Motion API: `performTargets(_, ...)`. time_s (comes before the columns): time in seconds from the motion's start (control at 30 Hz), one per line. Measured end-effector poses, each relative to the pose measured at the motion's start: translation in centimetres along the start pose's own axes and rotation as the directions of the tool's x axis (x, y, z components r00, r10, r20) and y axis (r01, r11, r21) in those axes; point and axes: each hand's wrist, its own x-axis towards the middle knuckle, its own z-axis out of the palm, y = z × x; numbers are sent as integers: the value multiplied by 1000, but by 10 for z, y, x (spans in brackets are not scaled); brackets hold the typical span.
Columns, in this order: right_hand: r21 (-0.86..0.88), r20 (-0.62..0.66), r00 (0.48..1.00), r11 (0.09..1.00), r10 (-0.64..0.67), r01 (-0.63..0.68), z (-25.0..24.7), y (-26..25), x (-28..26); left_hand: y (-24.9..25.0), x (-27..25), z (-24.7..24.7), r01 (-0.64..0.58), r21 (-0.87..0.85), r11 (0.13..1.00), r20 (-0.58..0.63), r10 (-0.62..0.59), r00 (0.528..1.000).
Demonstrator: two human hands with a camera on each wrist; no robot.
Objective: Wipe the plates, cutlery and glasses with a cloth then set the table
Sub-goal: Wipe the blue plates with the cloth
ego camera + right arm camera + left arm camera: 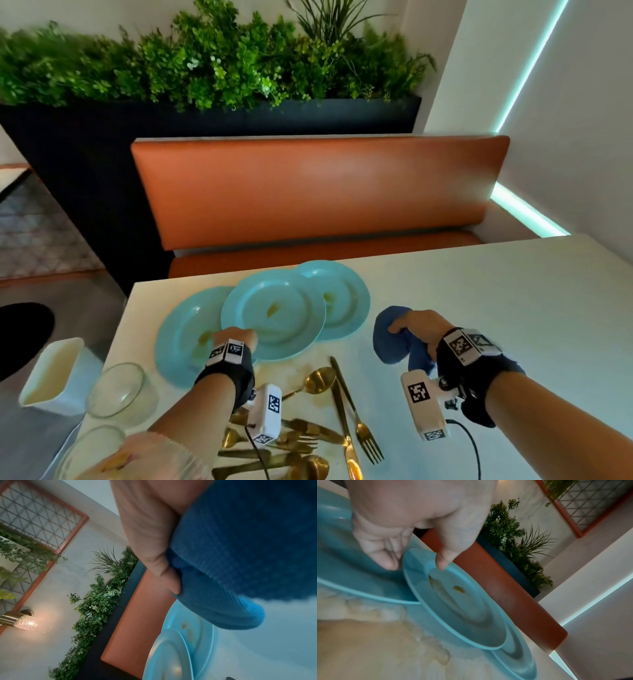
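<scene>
Three light blue plates overlap on the white table (479, 308), each with a yellowish food smear: a left plate (181, 335), a middle plate (274, 315) and a right plate (346, 301). My left hand (239, 334) pinches the near rim of the middle plate (457, 601), thumb on top and fingers (385, 555) curled at its edge. My right hand (414, 325) grips a bunched blue cloth (390, 342) just right of the plates, above the table. Gold cutlery (342, 411) lies heaped near the front edge. Two clear glasses (118, 390) stand at the front left.
A white rectangular container (51, 370) sits off the table's left edge. An orange bench (318, 192) runs behind the table, with a dark planter of greenery (212, 68) above it. Cables trail from the wrist cameras over the cutlery. The table's right half is bare white.
</scene>
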Motion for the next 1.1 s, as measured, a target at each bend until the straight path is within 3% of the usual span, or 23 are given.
performTargets(0.07, 47, -3, 1000, 999, -1, 1, 3, -2, 11, -1, 8, 7, -4, -26, 1000, 0, 4, 1000)
performTargets(0.17, 92, 6, 1000, 996, -4, 3, 10, -2, 18, 2, 10, 12, 66, -233, 970, -11, -70, 997)
performTargets(0.3, 139, 6, 998, 988, -63, 62, 14, -4, 16, 21, 1, 14, -40, -581, 813, -103, -25, 994)
performTargets(0.4, 167, -43, 983, 969, -176, 181, 11, -5, 1, 37, -18, 12, -104, -708, 699, -101, 46, 994)
performTargets(0.47, 131, -117, 947, 940, -300, 314, 7, -9, -13, 45, -33, 8, -171, -751, 638, -114, 130, 985)
performTargets(0.57, -36, -281, 808, 847, -517, 530, -2, -15, -40, 54, -60, 4, -231, -766, 600, -52, 300, 952)
performTargets(0.63, -195, -424, 642, 756, -639, 624, -3, -14, -56, 58, -81, 6, -221, -766, 603, 49, 398, 916)
performTargets(0.67, -301, -475, 526, 692, -706, 657, -2, -11, -69, 57, -91, 9, -210, -762, 613, 101, 433, 896)
performTargets(0.7, -426, -444, 440, 616, -780, 662, 0, -10, -76, 59, -97, 13, -192, -776, 601, 128, 448, 885)
performTargets(0.73, -535, -355, 427, 555, -832, 637, 5, -3, -84, 61, -109, 13, -175, -795, 581, 152, 470, 870)
performTargets(0.8, -727, -167, 469, 429, -867, 535, 14, 25, -96, 65, -138, 3, -191, -805, 562, 168, 524, 835)
performTargets(0.83, -770, -97, 518, 394, -850, 502, 16, 38, -106, 67, -149, -1, -213, -794, 569, 164, 538, 827)
performTargets(0.87, -784, -57, 535, 370, -843, 499, 16, 52, -115, 68, -155, -2, -229, -781, 581, 160, 542, 825)
performTargets(0.93, -799, -75, 476, 339, -876, 498, 11, 75, -137, 67, -166, -3, -246, -771, 587, 160, 553, 818)
performTargets(0.97, -812, -88, 475, 339, -875, 475, 9, 80, -146, 67, -171, -2, -232, -778, 583, 170, 552, 817)
performTargets(1.03, -849, -146, 527, 379, -837, 368, 2, 88, -154, 67, -182, 5, -199, -797, 570, 205, 565, 800)
performTargets(1.1, -814, -256, 561, 488, -788, 315, -7, 90, -151, 69, -198, 10, -208, -806, 555, 216, 601, 769)
